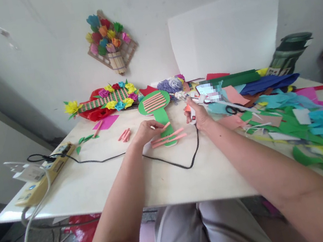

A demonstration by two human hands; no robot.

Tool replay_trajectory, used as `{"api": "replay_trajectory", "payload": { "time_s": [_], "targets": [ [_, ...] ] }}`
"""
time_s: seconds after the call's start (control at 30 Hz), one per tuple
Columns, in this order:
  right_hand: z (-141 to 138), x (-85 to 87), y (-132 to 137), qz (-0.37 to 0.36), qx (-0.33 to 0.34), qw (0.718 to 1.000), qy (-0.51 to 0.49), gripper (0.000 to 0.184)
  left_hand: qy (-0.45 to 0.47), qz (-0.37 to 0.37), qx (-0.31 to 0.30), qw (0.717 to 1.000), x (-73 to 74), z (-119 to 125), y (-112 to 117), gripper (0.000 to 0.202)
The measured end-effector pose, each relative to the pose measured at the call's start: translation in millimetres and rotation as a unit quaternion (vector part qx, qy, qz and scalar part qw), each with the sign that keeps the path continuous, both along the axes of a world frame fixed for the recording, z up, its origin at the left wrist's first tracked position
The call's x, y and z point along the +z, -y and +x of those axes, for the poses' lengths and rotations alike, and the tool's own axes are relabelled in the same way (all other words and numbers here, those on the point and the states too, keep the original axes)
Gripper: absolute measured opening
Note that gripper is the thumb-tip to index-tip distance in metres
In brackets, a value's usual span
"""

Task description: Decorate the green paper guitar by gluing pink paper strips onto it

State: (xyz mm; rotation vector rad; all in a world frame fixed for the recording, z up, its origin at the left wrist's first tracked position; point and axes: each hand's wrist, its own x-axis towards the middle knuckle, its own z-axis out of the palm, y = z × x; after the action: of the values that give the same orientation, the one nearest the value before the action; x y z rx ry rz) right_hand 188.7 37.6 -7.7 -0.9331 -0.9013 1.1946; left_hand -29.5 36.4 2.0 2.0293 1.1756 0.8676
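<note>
A green paper cutout (160, 115) with a round top and a long stem lies in the middle of the white table (104, 184); several pink strips cross its round top and its lower stem. My left hand (146, 131) pinches one pink strip (166, 125) at the stem's left side. My right hand (197, 115) is closed round a white glue gun (187, 102), its nozzle pointing left just right of the cutout. The gun's black cord (184, 166) loops across the table to the left.
Loose pink strips (124, 134) and a magenta sheet (106, 122) lie left of the cutout. A power strip (43, 176) sits at the left edge. Colored paper scraps (310, 121) and scissors (235, 109) cover the right side. A paper-flower guitar (105, 99) stands at the back.
</note>
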Motion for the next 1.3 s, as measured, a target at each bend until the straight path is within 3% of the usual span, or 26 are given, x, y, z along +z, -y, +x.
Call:
{"api": "replay_trajectory", "payload": {
  "time_s": [0.23,0.5,1.3],
  "targets": [
    [-2.4,-3.2,-0.3,0.001,-0.005,1.0,-0.001,0.046,-0.059,0.072,-0.026,0.995,-3.3,-4.2,-7.0,0.019],
    [-2.3,-5.5,-2.4,0.002,-0.006,1.0,-0.008,0.044,-0.143,0.126,-0.035,0.981,6.7,3.1,-1.0,0.017],
    [-3.0,-6.3,-2.9,0.01,-0.01,1.0,-0.009,0.046,-0.213,0.114,-0.024,0.97,8.9,5.6,0.7,0.019]
  ]
}}
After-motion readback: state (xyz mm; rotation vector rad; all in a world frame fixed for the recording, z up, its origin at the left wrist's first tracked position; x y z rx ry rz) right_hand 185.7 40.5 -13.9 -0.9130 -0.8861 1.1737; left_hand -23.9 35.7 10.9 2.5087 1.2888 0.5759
